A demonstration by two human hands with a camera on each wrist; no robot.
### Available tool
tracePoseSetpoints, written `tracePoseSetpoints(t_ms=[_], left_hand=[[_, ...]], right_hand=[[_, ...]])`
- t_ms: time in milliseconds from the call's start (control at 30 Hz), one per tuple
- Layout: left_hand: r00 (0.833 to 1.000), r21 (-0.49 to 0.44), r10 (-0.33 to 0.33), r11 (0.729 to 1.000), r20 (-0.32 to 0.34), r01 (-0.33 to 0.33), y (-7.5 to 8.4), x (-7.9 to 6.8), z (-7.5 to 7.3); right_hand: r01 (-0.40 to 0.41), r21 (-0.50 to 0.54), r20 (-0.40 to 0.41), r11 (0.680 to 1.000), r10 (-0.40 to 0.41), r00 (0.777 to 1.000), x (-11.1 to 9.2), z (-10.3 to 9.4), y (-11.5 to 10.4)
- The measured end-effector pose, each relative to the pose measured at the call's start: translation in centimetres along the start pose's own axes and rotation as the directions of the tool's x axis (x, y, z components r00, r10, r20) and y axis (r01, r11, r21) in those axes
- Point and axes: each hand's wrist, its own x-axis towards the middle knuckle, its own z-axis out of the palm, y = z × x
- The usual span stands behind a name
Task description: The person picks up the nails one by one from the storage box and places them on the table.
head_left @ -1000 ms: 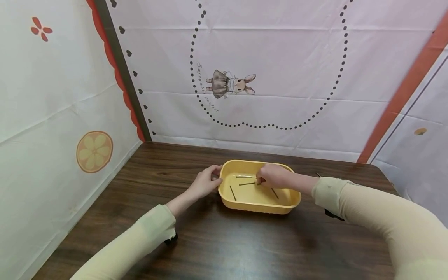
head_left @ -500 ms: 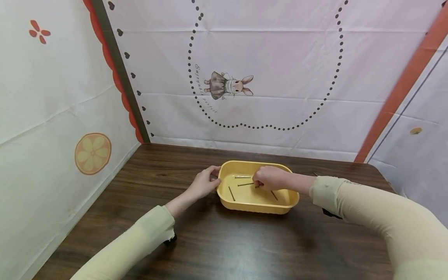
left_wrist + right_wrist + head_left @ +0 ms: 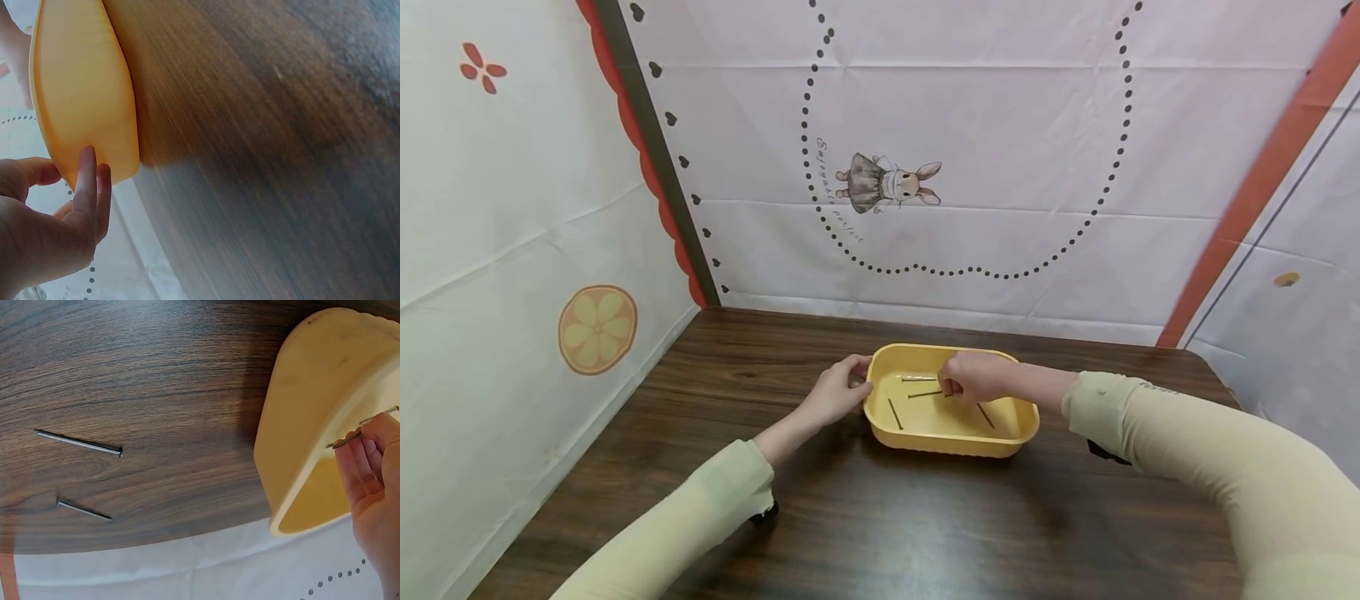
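A yellow plastic tub (image 3: 955, 447) with several long nails on its floor stands on the table. My left hand (image 3: 835, 393) holds the tub's left end, its thumb at the rim and its fingers against the outer wall (image 3: 94, 112). Inside the tub, my right hand (image 3: 976, 377) pinches a nail (image 3: 348, 440) between thumb and fingers. One nail (image 3: 895, 414) lies near the left end, two others (image 3: 925, 393) (image 3: 919, 380) lie near the middle, and another (image 3: 986, 416) is right of the hand. Part of the held nail is hidden by the fingers.
Two more nails (image 3: 78, 442) (image 3: 84, 509) lie on the dark wooden table (image 3: 820, 533) beyond the tub's right end. Printed white cloth (image 3: 970, 167) hangs behind the table and along both sides.
My right hand has shifted slightly left inside the tub, then a little up in the view. The left hand keeps its hold on the tub's end. The head view has moved slightly.
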Motion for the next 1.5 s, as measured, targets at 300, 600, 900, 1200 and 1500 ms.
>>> tracePoseSetpoints(t_ms=[300, 600, 900, 1200, 1500], left_hand=[[1.0, 0.0, 0.001, 1.0, -0.006, -0.001, 0.0, 0.1, 0.0], [1.0, 0.015, -0.001, 1.0, -0.004, 0.001, 0.0, 0.1, 0.1], [1.0, 0.002, -0.006, 1.0, -0.002, 0.006, 0.1, 0.0, 0.1], [1.0, -0.008, -0.016, 1.0, 0.003, 0.016, 0.3, -0.1, 0.1], [1.0, -0.012, -0.015, 1.0, 0.008, 0.015, 0.2, -0.1, 0.1]], right_hand=[[-0.068, 0.038, 0.012, 0.997, 0.067, 0.998, 0.0, -0.7, 0.4], [-0.03, 0.118, -0.053, 0.993, 0.036, 0.998, -0.7, -2.0, 1.1], [-0.032, 0.161, -0.146, 0.986, 0.056, 0.988, -1.8, -4.5, 1.9], [-0.085, 0.183, -0.212, 0.979, 0.124, 0.969, -3.3, -6.7, 2.5], [-0.121, 0.181, -0.311, 0.976, 0.173, 0.935, -5.0, -8.3, 3.3]])
